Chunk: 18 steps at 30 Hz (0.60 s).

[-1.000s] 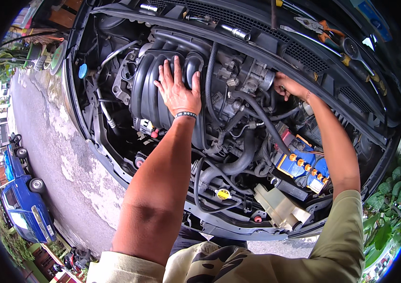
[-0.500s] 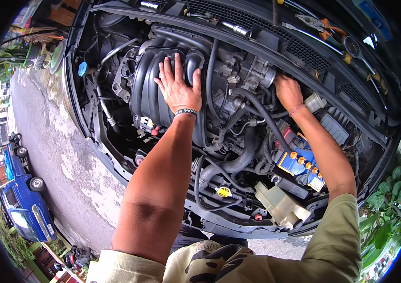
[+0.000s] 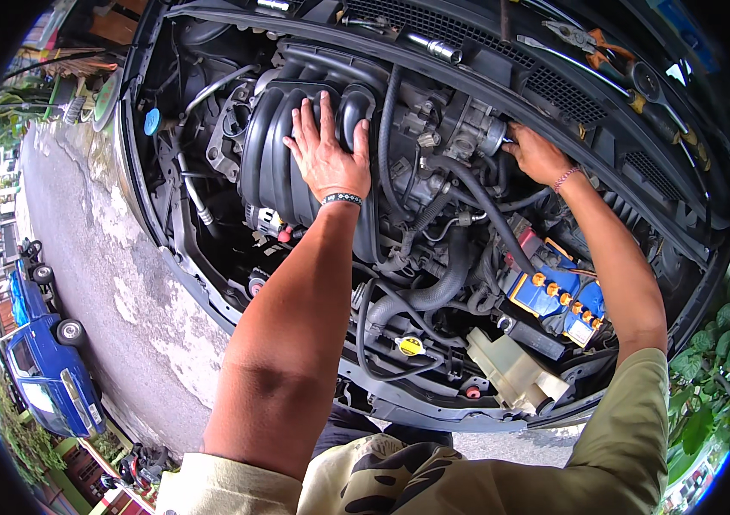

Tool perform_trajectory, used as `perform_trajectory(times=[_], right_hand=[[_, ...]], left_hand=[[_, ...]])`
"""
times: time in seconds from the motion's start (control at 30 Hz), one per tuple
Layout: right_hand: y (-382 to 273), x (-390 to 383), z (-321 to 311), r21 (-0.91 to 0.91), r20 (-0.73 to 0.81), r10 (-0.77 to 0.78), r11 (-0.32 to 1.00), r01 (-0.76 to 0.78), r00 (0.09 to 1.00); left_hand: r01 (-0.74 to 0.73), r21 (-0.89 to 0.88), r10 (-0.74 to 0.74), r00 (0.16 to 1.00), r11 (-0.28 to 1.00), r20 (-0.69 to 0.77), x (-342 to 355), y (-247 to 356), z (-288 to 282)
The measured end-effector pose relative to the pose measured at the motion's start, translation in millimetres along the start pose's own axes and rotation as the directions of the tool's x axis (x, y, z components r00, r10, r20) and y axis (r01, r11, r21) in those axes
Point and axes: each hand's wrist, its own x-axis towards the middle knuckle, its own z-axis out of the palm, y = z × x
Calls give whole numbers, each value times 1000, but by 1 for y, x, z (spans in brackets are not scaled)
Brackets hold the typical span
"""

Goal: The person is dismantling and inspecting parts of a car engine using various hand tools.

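My left hand [image 3: 331,154] lies flat on the black ribbed intake manifold [image 3: 266,159], fingers spread and nothing held. Over on the right, my right hand [image 3: 536,154] reaches in under the cowl edge. Its thumb and bent fingers are at the round mouth of the silver throttle body [image 3: 492,136]. Those fingers are closed together, and whatever they grip is hidden. A thick black hose [image 3: 485,202] curves below the throttle body. Beneath my right forearm sits a blue battery [image 3: 545,296] with a row of orange caps.
Along the cowl lie a socket [image 3: 444,51], pliers with orange handles [image 3: 573,36] and a ratchet wrench [image 3: 646,81]. A yellow radiator cap [image 3: 410,346] and a pale plastic reservoir [image 3: 511,369] are at the near edge. A blue pickup [image 3: 48,369] stands on the road at left.
My right hand has shifted slightly right and its wrist has turned, with the fingers still by the throttle body mouth. My left hand stays on the manifold. The view has moved a little.
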Motion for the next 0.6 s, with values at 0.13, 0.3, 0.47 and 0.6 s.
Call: perform_trajectory(times=[0.13,0.3,0.47,0.6], right_hand=[[-5,1,-4,-87,-26,-38,996,36,999],[-4,18,-14,338,374,215,874,-348,902],[13,15,5,80,337,120,985,-156,934],[-18,-4,31,-415,-86,111,900,-136,990]], left_hand=[[1,-2,-1,1000,1000,0,1,-1,-2],[1,-8,-1,1000,1000,-6,0,0,0],[0,-19,-1,1000,1000,-17,-1,1,1],[-4,0,4,1000,1000,-20,2,-3,0]])
